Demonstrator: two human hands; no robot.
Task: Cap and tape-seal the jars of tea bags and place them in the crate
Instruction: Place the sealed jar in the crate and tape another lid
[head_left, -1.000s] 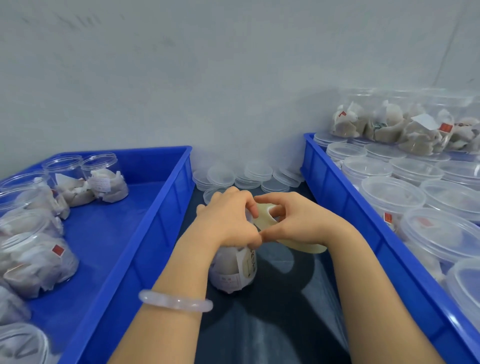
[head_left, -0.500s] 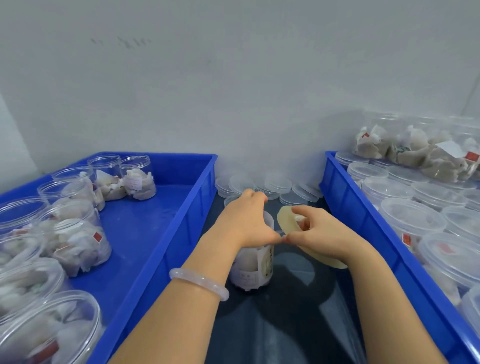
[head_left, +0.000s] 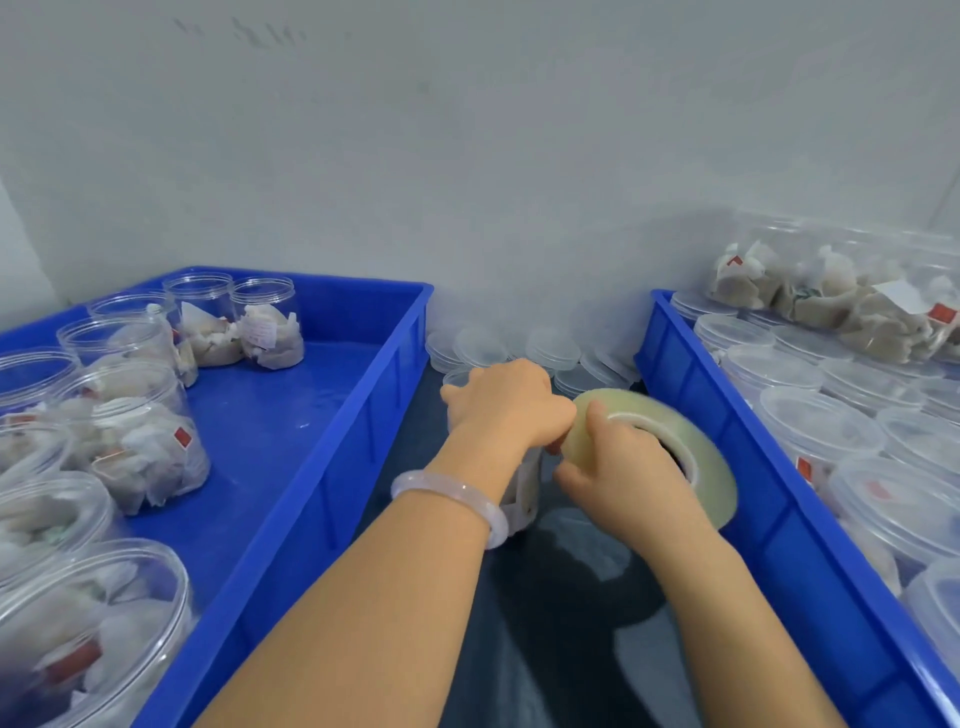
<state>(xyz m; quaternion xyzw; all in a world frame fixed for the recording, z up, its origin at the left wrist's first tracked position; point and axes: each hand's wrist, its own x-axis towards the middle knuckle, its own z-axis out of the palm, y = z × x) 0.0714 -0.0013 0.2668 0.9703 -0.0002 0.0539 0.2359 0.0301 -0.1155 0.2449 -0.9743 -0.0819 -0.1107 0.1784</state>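
Jar (head_left: 524, 486) mostly hidden under left hand (head_left: 506, 405) — lid unseen, tape roll (head_left: 639, 405) blurred, left crate (head_left: 332, 467), right crate (head_left: 769, 509) cropped at edges

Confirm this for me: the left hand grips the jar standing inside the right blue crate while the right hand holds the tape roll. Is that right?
Not quite. The head view shows the jar standing on the dark surface between the two blue crates, not inside the right crate. The rest holds: the left hand grips the jar's top and the right hand holds the tape roll.

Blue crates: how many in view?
2. The left crate runs along the left side, the right crate along the right. The frame cuts off both; no others show.
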